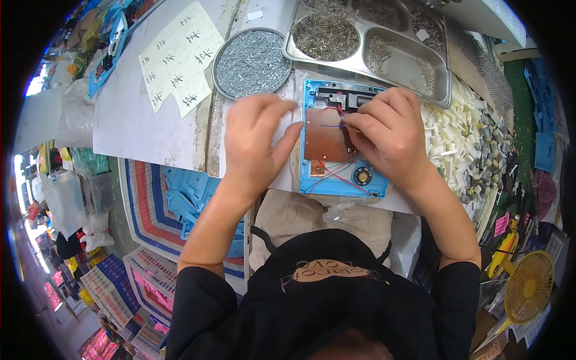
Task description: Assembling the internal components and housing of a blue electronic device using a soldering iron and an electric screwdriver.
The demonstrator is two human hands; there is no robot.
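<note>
The right hand [390,135] pinches thin wires [333,125] at the upper edge of the brown circuit board [326,139] — fingertips pressed together over it. The left hand [257,141] rests half-curled on the left rim of the blue plastic housing [311,180], apparently steadying it on the white bench [138,120] just before the person. Behind sit a round dish of screws [252,63] and a steel compartment tray [384,45] — white plastic parts [453,135] are heaped at right

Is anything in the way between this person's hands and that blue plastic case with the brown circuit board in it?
Nothing visible is. The right hand already rests on the blue case, fingertips at the thin wires over the brown circuit board. The left hand steadies the case's left edge.
</note>
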